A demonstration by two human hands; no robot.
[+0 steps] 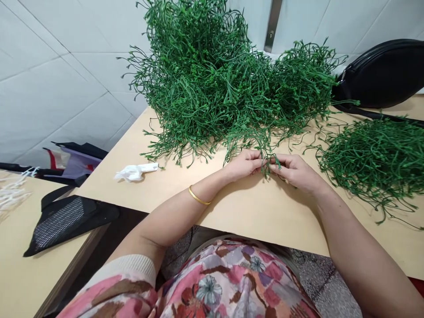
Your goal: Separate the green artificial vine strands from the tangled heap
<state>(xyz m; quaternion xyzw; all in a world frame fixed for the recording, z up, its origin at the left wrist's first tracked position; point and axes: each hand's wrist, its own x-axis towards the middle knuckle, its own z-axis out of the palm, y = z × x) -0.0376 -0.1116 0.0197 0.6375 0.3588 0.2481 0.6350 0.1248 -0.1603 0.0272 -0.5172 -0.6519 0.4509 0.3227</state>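
Artificial green vine strands (269,164): one small bunch is pinched between the fingertips of both hands, low over a pale wood tabletop (205,212) and near its front edge. Hands counted: two. The left hand (244,164) and right hand (296,172) are both closed in a light pinch, fingers curled inward, the two nearly touching at the bunch. One gold bangle (199,195) sits on the left wrist. Strand masses counted: two. One large heap of green strands (212,79) rises directly ahead, against a white tiled wall (66,88), with its trailing ends just above the hands; whether the pinched bunch is joined to it cannot be told. One smaller pile of green strands (374,163) lies to the right, just beside the right hand. One black bag (380,75) stands at the far right corner, touching the large heap's edge. One crumpled white item (132,173) lies left of the left hand, well apart. A second tabletop (29,238) at lower left carries one black mesh-panelled bag (66,221) and one tuft of white strands (11,194). The person wears one floral-print garment (212,282).
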